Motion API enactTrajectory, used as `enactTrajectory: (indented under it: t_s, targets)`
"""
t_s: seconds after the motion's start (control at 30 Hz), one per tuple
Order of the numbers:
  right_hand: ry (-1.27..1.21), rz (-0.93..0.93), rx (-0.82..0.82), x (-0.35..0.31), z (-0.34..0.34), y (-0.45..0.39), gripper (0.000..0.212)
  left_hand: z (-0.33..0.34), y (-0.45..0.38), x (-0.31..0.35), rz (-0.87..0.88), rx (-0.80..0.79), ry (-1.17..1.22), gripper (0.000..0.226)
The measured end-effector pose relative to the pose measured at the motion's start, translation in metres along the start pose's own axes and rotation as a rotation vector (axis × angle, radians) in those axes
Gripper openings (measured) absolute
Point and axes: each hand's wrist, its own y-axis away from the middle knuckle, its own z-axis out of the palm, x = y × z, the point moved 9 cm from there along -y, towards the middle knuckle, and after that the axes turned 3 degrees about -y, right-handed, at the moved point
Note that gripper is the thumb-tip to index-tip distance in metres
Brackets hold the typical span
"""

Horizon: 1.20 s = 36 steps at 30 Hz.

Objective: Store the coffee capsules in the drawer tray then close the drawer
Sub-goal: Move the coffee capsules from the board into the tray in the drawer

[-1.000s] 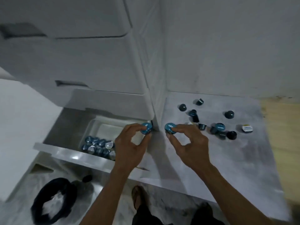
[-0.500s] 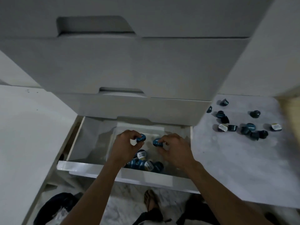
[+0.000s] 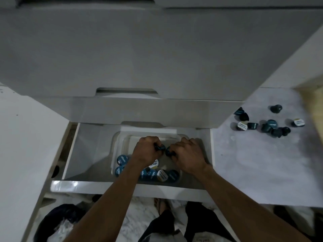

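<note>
The white drawer (image 3: 122, 186) stands pulled out below me, with a clear plastic tray (image 3: 118, 142) inside it. Several dark blue coffee capsules (image 3: 121, 159) lie along the tray's near side. My left hand (image 3: 146, 151) and my right hand (image 3: 187, 153) hover side by side over the tray's middle. Each hand pinches one blue capsule, the left one (image 3: 160, 147) and the right one (image 3: 169, 151), nearly touching. More capsules (image 3: 270, 125) are scattered on the marble surface to the right of the drawer.
Closed white drawer fronts (image 3: 157, 58) rise above the open drawer. A white surface (image 3: 22, 137) runs along the left. A black bag (image 3: 57, 220) and my feet (image 3: 160, 205) are on the floor below the drawer front.
Both hands carried their capsules from the marble surface's edge leftward over the drawer and lowered them into the tray. My view swung left and down to centre on the drawer.
</note>
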Motion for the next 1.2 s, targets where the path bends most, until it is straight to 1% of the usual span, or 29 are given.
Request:
enactTrajectory:
  t_s: [0.17, 0.27, 0.47, 0.6, 0.87, 1.0, 1.2]
  targets:
    - [0.023, 0.059, -0.047, 0.007, -0.002, 0.001, 0.021, 0.002, 0.002, -0.003, -0.02, -0.019, 0.005, 0.021]
    - [-0.055, 0.091, -0.112, 0.012, 0.001, 0.002, 0.023, 0.004, 0.004, -0.004, -0.026, -0.056, 0.034, 0.027]
    - [-0.074, 0.079, -0.096, 0.01, -0.003, 0.003, 0.027, 0.004, 0.004, 0.002, -0.001, -0.054, 0.078, 0.019]
    - [-0.041, 0.088, -0.149, 0.011, 0.003, 0.004, 0.024, 0.011, 0.002, 0.002, 0.005, -0.108, 0.013, 0.027]
    - [-0.075, 0.08, -0.197, 0.005, 0.004, 0.015, 0.017, 0.025, 0.009, 0.013, 0.077, -0.229, -0.112, 0.026]
    - [-0.071, 0.077, -0.215, 0.003, 0.006, 0.019, 0.014, 0.027, 0.012, 0.017, 0.105, -0.259, -0.157, 0.027]
    - [-0.069, 0.097, -0.223, 0.002, 0.01, 0.022, 0.015, 0.025, 0.017, 0.022, 0.145, -0.256, -0.182, 0.029]
